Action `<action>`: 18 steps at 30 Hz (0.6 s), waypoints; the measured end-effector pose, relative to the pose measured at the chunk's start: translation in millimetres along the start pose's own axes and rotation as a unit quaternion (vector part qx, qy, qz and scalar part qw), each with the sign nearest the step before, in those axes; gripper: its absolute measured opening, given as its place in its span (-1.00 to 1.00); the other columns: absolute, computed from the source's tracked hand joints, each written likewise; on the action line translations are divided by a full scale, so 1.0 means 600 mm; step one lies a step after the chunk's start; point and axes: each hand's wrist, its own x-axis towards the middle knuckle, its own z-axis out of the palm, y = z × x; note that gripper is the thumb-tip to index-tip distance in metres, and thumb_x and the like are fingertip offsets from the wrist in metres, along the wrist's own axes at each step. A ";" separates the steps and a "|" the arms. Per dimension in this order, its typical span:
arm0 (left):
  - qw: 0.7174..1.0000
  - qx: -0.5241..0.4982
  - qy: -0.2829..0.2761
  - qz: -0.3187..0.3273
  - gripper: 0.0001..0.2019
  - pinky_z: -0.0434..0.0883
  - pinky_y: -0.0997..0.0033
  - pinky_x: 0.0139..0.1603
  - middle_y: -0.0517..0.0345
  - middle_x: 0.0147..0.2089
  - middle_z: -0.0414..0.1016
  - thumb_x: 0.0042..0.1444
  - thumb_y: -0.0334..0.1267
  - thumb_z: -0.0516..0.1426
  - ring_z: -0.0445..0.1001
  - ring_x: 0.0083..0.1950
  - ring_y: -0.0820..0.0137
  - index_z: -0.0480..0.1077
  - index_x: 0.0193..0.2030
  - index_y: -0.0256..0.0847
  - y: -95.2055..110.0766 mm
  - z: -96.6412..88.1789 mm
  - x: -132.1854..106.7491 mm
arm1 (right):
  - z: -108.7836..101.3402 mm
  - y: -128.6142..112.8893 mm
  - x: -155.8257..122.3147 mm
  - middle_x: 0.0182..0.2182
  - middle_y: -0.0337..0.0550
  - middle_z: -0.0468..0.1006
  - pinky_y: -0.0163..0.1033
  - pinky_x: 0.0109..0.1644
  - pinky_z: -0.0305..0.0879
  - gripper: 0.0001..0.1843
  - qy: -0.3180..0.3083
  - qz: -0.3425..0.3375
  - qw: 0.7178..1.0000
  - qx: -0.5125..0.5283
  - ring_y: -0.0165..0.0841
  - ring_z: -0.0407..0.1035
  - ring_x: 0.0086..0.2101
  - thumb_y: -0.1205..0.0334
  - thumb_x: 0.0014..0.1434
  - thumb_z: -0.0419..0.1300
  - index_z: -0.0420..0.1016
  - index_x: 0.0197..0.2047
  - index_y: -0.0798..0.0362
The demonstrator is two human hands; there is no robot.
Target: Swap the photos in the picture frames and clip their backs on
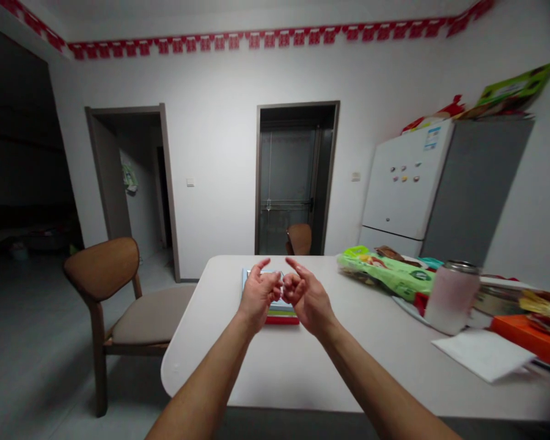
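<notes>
My left hand (257,299) and my right hand (308,299) are raised close together over the white table (266,366). On each hand one digit stretches out, tipped toward the other hand. The remaining fingers curl loosely, and those of the two hands nearly meet; whether they touch I cannot tell. I see nothing held in either hand. Behind and below them lies a small stack of flat, book-like items, with a light blue one on top and a red one (283,319) at the bottom. My hands hide most of this stack.
To the right stand a pinkish jar (453,299) with a metal rim, a green package (385,272), white paper (483,353) and an orange box (529,338). A wooden chair (103,269) is at the left. Beyond the table are a refrigerator (401,183) and another chair (299,238).
</notes>
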 end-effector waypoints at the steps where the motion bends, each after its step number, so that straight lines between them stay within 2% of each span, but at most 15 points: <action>1: 1.000 0.002 0.007 -0.027 -0.64 0.01 0.67 -0.67 0.40 -0.68 0.24 -0.20 -0.03 0.17 0.10 -0.70 0.68 0.28 -0.33 -0.25 0.001 -0.005 0.005 | -0.003 0.003 0.005 -0.73 -0.38 0.24 -0.42 -0.65 -0.02 -0.72 0.011 0.035 0.999 0.001 -0.57 0.06 -0.72 0.05 -0.03 0.01 0.35 -0.37 0.08; 3: 0.997 0.012 -0.002 -0.082 -0.51 -0.13 0.66 -0.74 0.35 -0.78 0.14 -0.10 0.20 -0.03 0.01 -0.78 0.68 0.21 -0.62 -0.27 0.004 -0.013 0.013 | -0.006 0.006 0.013 -0.80 -0.36 0.17 -0.42 -0.70 -0.12 -0.55 0.010 0.091 0.996 -0.010 -0.58 -0.02 -0.77 -0.09 -0.01 -0.06 0.23 -0.67 0.10; 4: 0.994 0.016 -0.009 -0.109 -0.44 -0.17 0.65 -0.76 0.33 -0.82 0.10 -0.09 0.26 -0.14 -0.03 -0.80 0.67 0.15 -0.70 -0.25 0.006 -0.016 0.016 | -0.006 0.008 0.015 -0.83 -0.37 0.11 -0.42 -0.72 -0.18 -0.48 -0.002 0.110 0.994 -0.021 -0.59 -0.08 -0.80 -0.15 -0.01 -0.11 0.14 -0.75 0.09; 7: 0.985 0.021 -0.024 -0.169 -0.35 -0.21 0.64 -0.78 0.30 -0.87 0.04 -0.10 0.33 -0.31 -0.08 -0.84 0.66 0.09 -0.77 -0.22 0.010 -0.020 0.022 | -0.004 0.015 0.025 -0.87 -0.42 -0.05 -0.41 -0.74 -0.29 -0.39 -0.042 0.133 0.987 -0.084 -0.60 -0.22 -0.82 -0.28 -0.03 -0.24 -0.04 -0.80 0.05; 9: 0.981 0.021 -0.019 -0.191 -0.34 -0.21 0.64 -0.78 0.30 -0.88 0.05 -0.11 0.34 -0.33 -0.09 -0.85 0.66 0.09 -0.78 -0.22 0.009 -0.022 0.025 | -0.005 0.027 0.036 -0.86 -0.43 -0.08 -0.41 -0.73 -0.24 -0.39 -0.052 0.110 0.972 -0.203 -0.59 -0.22 -0.81 -0.30 -0.03 -0.33 -0.05 -0.78 0.03; 10: 0.980 0.022 -0.011 -0.199 -0.33 -0.20 0.64 -0.79 0.30 -0.87 0.06 -0.11 0.34 -0.33 -0.09 -0.85 0.66 0.09 -0.78 -0.23 0.005 -0.024 0.027 | -0.009 0.035 0.043 -0.85 -0.43 -0.06 -0.40 -0.72 -0.18 -0.40 -0.053 0.085 0.949 -0.299 -0.58 -0.19 -0.80 -0.28 -0.01 -0.36 -0.02 -0.75 0.03; 12: 0.977 0.026 0.016 -0.212 -0.34 -0.17 0.65 -0.79 0.29 -0.86 0.08 -0.10 0.33 -0.32 -0.06 -0.84 0.66 0.10 -0.77 -0.23 -0.008 -0.035 0.028 | -0.023 0.056 0.057 -0.81 -0.38 0.07 -0.38 -0.64 -0.04 -0.42 -0.047 0.035 0.872 -0.486 -0.55 -0.03 -0.75 -0.21 0.03 -0.34 0.10 -0.70 0.05; 14: 0.974 0.030 0.056 -0.219 -0.37 -0.13 0.68 -0.79 0.31 -0.84 0.10 -0.07 0.30 -0.27 -0.01 -0.83 0.66 0.13 -0.74 -0.25 -0.033 -0.052 0.025 | -0.045 0.076 0.068 -0.67 -0.26 0.28 -0.35 -0.50 0.07 -0.52 -0.036 0.001 0.801 -0.598 -0.48 0.18 -0.59 -0.11 0.04 -0.16 0.26 -0.59 0.10; 16: 0.968 0.035 0.102 -0.226 -0.44 -0.07 0.71 -0.78 0.34 -0.82 0.13 -0.01 0.21 -0.17 0.04 -0.82 0.68 0.17 -0.68 -0.27 -0.068 -0.076 0.018 | -0.069 0.092 0.071 -0.45 -0.13 0.40 -0.31 -0.35 0.09 -0.71 -0.038 -0.012 0.770 -0.637 -0.38 0.25 -0.38 0.04 -0.07 0.07 0.36 -0.43 0.11; 18: 0.960 0.040 0.141 -0.240 -0.54 0.00 0.71 -0.77 0.31 -0.78 0.20 0.04 0.08 -0.07 0.11 -0.80 0.66 0.22 -0.62 -0.29 -0.106 -0.101 0.008 | -0.088 0.102 0.067 -0.30 -0.06 0.39 -0.24 -0.25 0.07 -0.71 -0.055 -0.024 0.735 -0.675 -0.28 0.22 -0.23 0.20 -0.16 0.18 0.37 -0.30 0.10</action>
